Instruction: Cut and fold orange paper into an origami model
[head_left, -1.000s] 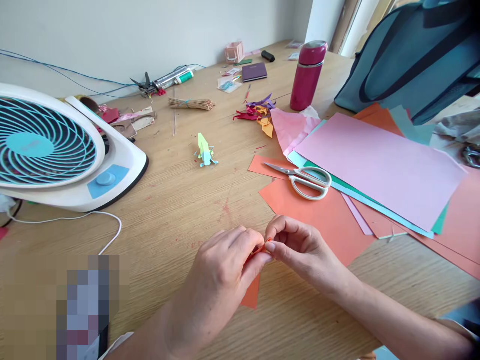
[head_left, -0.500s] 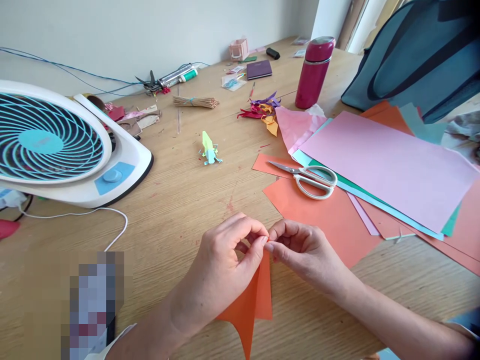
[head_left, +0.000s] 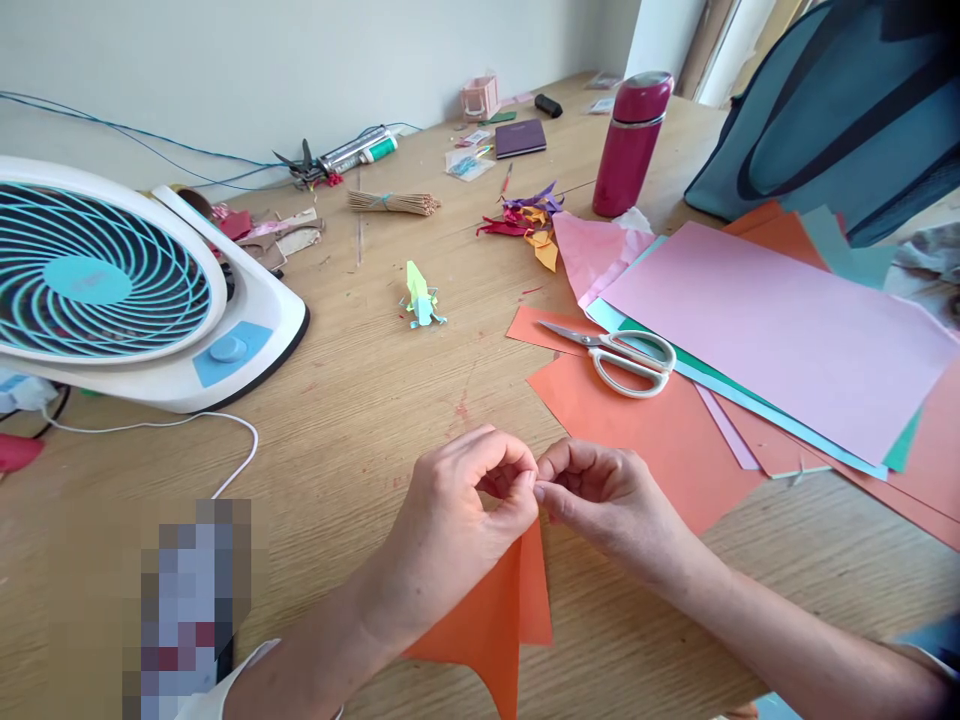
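Note:
Between my two hands hangs a folded sheet of orange paper (head_left: 491, 615), its lower part fanning out in flaps above the table. My left hand (head_left: 469, 510) pinches the paper's top point between thumb and fingertips, and covers much of its left side. My right hand (head_left: 600, 490) meets it there, thumb and forefinger closed on the same tip. The pinched tip itself is mostly hidden by the fingers. Just beyond my right hand lies a flat orange sheet (head_left: 645, 440), with white-handled scissors (head_left: 634, 365) resting on its far edge.
Stacked coloured sheets (head_left: 780, 330) cover the right side, near a magenta flask (head_left: 632, 145) and a blue bag (head_left: 810, 120). A white fan (head_left: 262, 335) stands at left. Farther back are a small green-and-blue paper figure (head_left: 421, 298), a stick bundle (head_left: 394, 203) and folded paper pieces (head_left: 529, 220).
The hanging flaps of the orange paper have turned and spread slightly, showing more of the left flap. Both hands stay at nearly the same spot, still pinching the tip.

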